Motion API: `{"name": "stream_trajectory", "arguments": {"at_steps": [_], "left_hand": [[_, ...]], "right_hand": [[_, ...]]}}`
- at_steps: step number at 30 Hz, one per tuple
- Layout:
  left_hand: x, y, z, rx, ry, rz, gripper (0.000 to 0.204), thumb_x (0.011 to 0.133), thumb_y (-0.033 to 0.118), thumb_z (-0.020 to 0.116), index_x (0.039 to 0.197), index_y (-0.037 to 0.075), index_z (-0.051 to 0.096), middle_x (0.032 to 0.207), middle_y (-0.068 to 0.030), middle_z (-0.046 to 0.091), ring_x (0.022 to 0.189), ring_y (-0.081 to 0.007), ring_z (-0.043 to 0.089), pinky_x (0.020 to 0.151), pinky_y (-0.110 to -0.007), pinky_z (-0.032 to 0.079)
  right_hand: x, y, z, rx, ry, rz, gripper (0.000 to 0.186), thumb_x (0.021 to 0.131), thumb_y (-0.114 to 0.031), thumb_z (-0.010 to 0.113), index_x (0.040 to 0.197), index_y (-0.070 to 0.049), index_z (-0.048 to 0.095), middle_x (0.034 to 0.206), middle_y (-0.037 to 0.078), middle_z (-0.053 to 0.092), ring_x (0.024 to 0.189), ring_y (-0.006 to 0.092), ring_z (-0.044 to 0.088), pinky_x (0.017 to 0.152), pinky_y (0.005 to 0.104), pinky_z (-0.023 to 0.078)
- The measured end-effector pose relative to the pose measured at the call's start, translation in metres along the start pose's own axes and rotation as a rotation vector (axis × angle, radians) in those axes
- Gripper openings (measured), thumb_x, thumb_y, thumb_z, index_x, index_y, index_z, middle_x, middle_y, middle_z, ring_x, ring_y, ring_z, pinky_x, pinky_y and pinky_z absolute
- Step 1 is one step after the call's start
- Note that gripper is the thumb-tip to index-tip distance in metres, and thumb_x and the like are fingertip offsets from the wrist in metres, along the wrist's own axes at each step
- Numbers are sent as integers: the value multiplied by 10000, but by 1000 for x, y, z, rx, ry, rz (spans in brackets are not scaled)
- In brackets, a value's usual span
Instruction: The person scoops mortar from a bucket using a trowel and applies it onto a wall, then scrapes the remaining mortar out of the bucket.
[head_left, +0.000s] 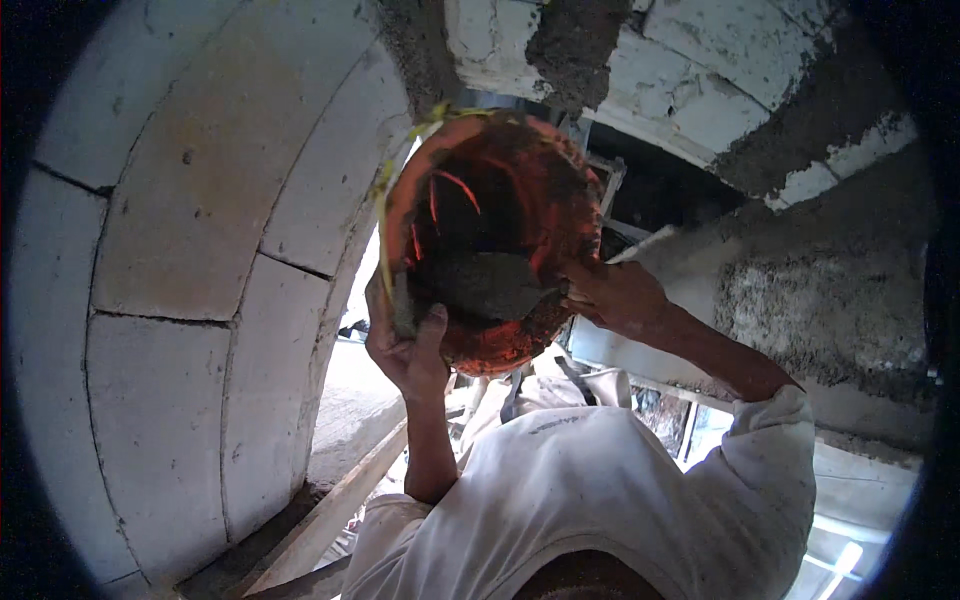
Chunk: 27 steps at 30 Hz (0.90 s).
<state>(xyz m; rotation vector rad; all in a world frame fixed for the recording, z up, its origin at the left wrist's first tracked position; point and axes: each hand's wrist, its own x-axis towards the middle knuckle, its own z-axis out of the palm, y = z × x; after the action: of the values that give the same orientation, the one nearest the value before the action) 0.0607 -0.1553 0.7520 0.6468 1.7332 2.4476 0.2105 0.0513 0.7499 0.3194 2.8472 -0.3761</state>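
An orange bucket (572, 190), smeared with grey mortar, is held up in front of my chest with its mouth facing me. My left hand (410, 350) grips its lower left rim, thumb on the inner side. At the right rim my right hand (615, 298) is closed, its fingers curled over the edge. A flat grey patch (485, 285) lies inside the bucket near my right fingers; whether it is mortar or a tool's blade I cannot tell. Along the left rim runs a yellowish cord (383, 185).
A wall of large pale blocks (185, 200) rises close on my left. More block wall with mortar-smeared joints (690, 85) stands ahead and to the right. Rough grey mortar covers a wall section (820, 310) on the right. A wooden board (345, 510) slants at lower left.
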Motion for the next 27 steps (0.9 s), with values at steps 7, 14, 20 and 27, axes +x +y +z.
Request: {"name": "stream_trajectory", "arguments": {"at_steps": [7, 14, 20, 27], "left_hand": [[15, 5, -22, -365, 83, -185, 631, 588, -28, 579, 1214, -34, 496, 1118, -129, 576, 1011, -256, 571, 882, -357, 481], [2, 10, -50, -463, 124, -224, 660, 563, 66, 639, 1190, -54, 472, 1066, -148, 573, 928, -290, 597, 812, -377, 535], [7, 56, -21, -567, 63, -160, 681, 547, -15, 567, 1216, -81, 459, 1079, -170, 593, 936, -297, 624, 856, -398, 529], [19, 21, -5, -568, -22, -344, 694, 541, -22, 568, 1223, -87, 458, 1140, -185, 583, 1006, -304, 604, 900, -388, 505]], "right_hand": [[-26, 9, -63, -162, 167, -75, 470, 867, -465, 552, 1208, -154, 460, 891, 119, 623, 764, 323, 646, 651, 444, 530], [-63, -22, -214, -99, 337, -462, 437, 851, -386, 612, 1167, -98, 520, 954, 136, 623, 825, 357, 625, 697, 421, 511], [-60, -24, -300, 207, 220, -685, 371, 781, -262, 734, 1057, -45, 614, 843, 100, 642, 714, 232, 630, 608, 338, 475], [-12, 219, -304, 421, 812, -403, 206, 856, -111, 618, 1046, -35, 591, 817, -37, 579, 660, 64, 503, 595, 231, 446]]}}
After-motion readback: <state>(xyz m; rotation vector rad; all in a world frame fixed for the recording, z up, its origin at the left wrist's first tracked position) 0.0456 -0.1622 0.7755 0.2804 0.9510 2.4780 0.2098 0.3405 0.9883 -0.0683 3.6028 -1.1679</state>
